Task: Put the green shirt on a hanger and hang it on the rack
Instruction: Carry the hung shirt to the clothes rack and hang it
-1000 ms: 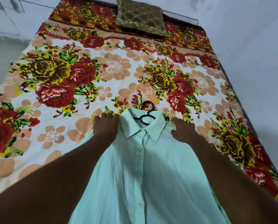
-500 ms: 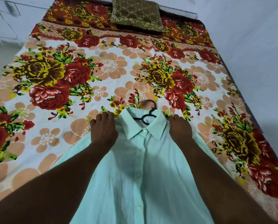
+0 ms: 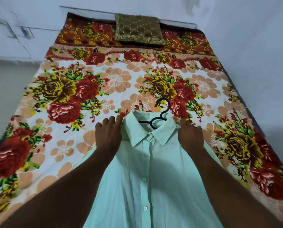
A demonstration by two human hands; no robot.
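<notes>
The pale green button-up shirt [image 3: 147,178] lies front-up on the bed, collar pointing away from me. A black hanger [image 3: 163,111] sits inside it; only the hook and a bit of the neck show above the collar. My left hand [image 3: 108,135] rests on the shirt's left shoulder with fingers curled over the edge. My right hand [image 3: 190,137] grips the right shoulder the same way. No rack is in view.
The bed is covered by a floral blanket [image 3: 114,79] in red, yellow and peach. A brown-gold cushion [image 3: 138,29] lies at the far end. A pale wall runs along the right side, and bare floor [image 3: 6,96] lies to the left.
My right hand moved inward to the shirt's shoulder next to the collar. The hanger hook now shows further above the collar. The view has tilted up a little.
</notes>
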